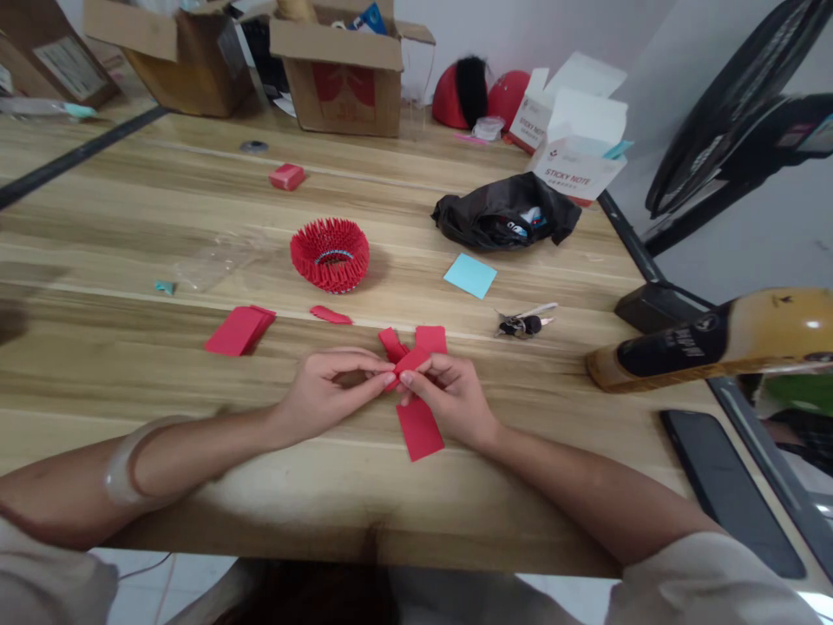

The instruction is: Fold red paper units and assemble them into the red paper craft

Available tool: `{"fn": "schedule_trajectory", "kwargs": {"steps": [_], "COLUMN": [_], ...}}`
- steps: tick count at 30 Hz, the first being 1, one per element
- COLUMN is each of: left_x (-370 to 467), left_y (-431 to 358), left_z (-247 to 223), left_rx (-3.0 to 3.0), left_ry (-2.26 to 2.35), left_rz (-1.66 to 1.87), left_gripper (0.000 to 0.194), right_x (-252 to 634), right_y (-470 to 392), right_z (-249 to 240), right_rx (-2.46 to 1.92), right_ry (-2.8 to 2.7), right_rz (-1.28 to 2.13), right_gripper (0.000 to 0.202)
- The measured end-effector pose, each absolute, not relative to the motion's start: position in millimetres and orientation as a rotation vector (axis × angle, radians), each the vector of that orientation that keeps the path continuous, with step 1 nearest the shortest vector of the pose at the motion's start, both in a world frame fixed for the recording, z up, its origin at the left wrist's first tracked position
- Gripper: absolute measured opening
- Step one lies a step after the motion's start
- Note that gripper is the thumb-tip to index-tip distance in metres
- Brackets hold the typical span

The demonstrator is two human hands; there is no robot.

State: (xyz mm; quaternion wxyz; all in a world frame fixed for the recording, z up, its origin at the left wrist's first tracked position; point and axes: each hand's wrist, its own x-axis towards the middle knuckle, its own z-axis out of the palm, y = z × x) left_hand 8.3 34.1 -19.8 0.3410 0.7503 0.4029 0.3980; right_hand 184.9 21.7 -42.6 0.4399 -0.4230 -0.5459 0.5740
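Between my hands, above the table, is a small red paper piece. My left hand pinches its left end between thumb and fingers. At its right side, my right hand grips it with thumb and bent fingers. Red paper slips lie below and behind my hands, and a folded red strip sits just beyond my left fingertips. A stack of red paper rests to the left. Farther back stands a red bowl made of many folded pieces, with a red folded piece in front of it.
A blue sheet, keys and a black bag lie at the right. A bottle and a phone are near the right edge. Cardboard boxes and a sticky note box stand behind.
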Motion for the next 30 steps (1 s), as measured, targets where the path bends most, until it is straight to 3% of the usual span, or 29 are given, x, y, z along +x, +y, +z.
{"fn": "schedule_trajectory", "kwargs": {"steps": [14, 30], "left_x": [7.0, 7.3], "left_y": [35.0, 32.6], "left_z": [-23.1, -22.6], "left_rx": [1.98, 2.044], "left_ry": [1.045, 1.038], "left_rz": [1.082, 1.11], "left_gripper": [0.005, 0.006], "right_x": [185.2, 184.7], "right_y": [23.2, 21.5], "right_z": [-43.7, -44.2], "right_rx": [-1.03, -1.074], "right_ry": [-1.194, -1.549], "right_rz": [1.44, 1.344], "right_gripper": [0.025, 0.02]}}
